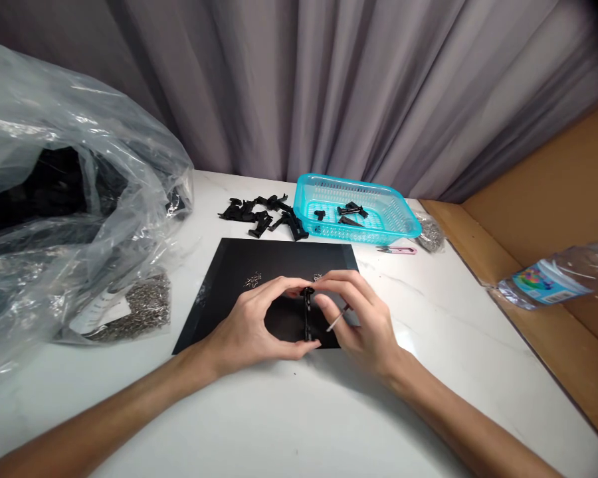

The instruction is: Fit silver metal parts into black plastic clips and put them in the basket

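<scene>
A slim black plastic part (307, 313) stands on end over the black mat (229, 265). My left hand (249, 318) is closed on it, thumb at its lower end and fingers at the top. At its upper end are the fingertips of my right hand (363, 318). A thin tool with a pale metal tip (335, 322) is tucked in my right hand; its kind I cannot make out. Small silver metal pieces (252, 280) lie on the mat beyond my left hand, with more metal pieces (317, 277) partly hidden behind my fingers.
Several black plastic parts (244, 211) lie behind the mat. A blue basket (403, 229) holds more; pink thread snips (401, 250) lie before it. Bags of metal pieces (144, 305) stand left and right. A large plastic bag (144, 133), cardboard (538, 166) and a bottle (548, 282) flank the table.
</scene>
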